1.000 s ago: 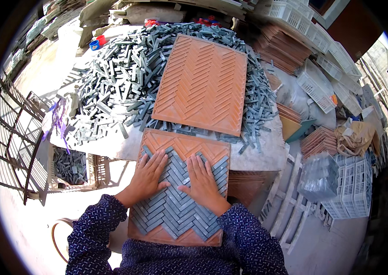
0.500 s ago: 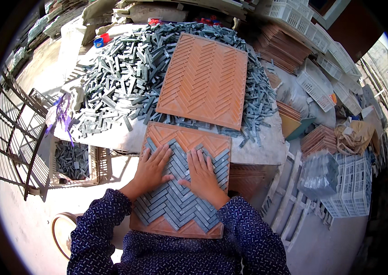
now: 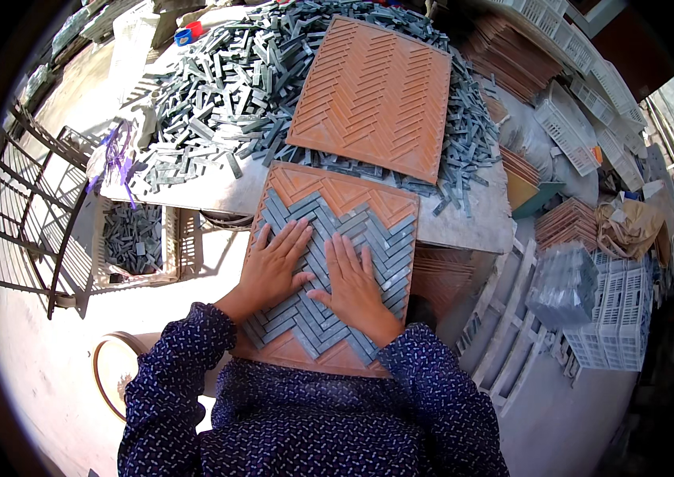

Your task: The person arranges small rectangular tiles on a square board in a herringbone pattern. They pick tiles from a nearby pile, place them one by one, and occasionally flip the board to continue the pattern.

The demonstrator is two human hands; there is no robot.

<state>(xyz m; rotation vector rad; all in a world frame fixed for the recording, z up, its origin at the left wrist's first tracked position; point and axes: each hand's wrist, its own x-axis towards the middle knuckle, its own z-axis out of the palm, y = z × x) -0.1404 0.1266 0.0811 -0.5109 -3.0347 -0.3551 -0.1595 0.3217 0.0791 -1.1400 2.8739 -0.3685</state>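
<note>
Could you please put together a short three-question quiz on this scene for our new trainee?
1. True or false: the left hand and the right hand both rest on grey tile strips laid in a zigzag.

2. What lies around the bare orange grooved tray?
A) Purple strings
B) A heap of loose grey strips
C) White plastic crates

3. Which is nearer the person's body: the bare tray or the partly filled orange tray?

Key:
1. True
2. B
3. The partly filled orange tray
</note>
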